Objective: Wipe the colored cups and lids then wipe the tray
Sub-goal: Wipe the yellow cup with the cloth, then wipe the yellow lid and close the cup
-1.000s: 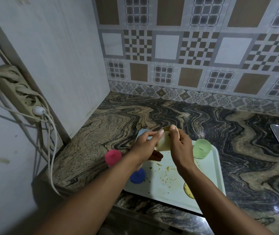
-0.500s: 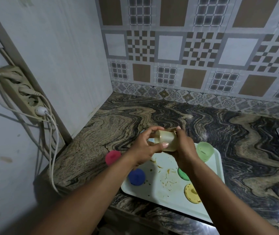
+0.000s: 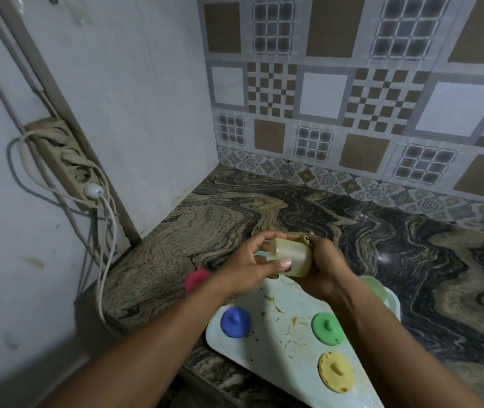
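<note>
As both forearms reach over the tray (image 3: 276, 360), the left hand (image 3: 243, 269) pinches the pale yellow cup (image 3: 291, 256) above its far edge while the right hand (image 3: 323, 267) curls round the cup's right end. A cloth (image 3: 300, 236) there is mostly hidden.

I'm looking down at a marbled countertop (image 3: 264, 207), all tan and black swirls, with light glinting on its right half. Behind the countertop rises a tiled wall (image 3: 352, 98) of brown squares, grids and checkers, with a floral border (image 3: 323, 178) at its foot. Left of the countertop is a plain pale wall (image 3: 132, 113), and further left a power strip (image 3: 70, 163) with white cords (image 3: 108, 231) dangling.
</note>
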`<state>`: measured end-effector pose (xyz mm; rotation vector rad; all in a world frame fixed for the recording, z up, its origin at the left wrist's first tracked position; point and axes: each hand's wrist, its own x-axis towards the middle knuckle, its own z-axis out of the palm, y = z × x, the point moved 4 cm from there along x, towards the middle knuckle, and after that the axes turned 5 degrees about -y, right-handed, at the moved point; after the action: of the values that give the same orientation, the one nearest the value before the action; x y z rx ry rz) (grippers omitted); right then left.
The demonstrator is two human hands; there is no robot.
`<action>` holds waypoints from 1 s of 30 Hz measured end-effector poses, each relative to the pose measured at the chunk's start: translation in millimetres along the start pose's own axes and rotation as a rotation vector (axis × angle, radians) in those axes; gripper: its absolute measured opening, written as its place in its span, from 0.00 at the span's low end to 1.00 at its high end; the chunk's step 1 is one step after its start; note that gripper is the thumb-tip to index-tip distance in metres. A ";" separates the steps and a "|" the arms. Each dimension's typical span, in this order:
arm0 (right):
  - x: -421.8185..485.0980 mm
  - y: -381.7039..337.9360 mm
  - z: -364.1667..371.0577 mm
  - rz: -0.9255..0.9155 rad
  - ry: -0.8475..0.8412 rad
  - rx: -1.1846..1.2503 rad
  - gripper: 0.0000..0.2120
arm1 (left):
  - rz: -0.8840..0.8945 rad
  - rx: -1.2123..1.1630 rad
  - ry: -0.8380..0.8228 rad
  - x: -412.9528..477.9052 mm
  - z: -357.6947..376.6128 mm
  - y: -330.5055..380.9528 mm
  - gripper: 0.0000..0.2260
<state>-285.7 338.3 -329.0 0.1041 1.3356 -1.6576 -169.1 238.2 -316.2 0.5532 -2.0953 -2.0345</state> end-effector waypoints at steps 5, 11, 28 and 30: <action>16.8 -21.5 -8.8 -0.096 0.192 -0.101 0.15 | 0.043 0.311 0.306 2.2 -35.0 11.9 0.24; 27.5 -16.6 11.5 -0.057 0.056 -0.021 0.18 | -0.149 0.661 0.400 2.6 -95.7 -8.8 0.33; 22.8 11.3 11.3 -0.016 0.059 0.185 0.23 | -0.329 1.056 0.016 62.5 -125.4 -82.2 0.43; 11.8 8.2 3.2 -0.049 0.061 0.223 0.25 | -0.246 1.101 0.053 60.4 -116.1 -70.5 0.42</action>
<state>-284.6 329.1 -340.5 0.2575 1.2025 -1.8545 -171.1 107.9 -387.7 0.9979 -3.0808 -0.7153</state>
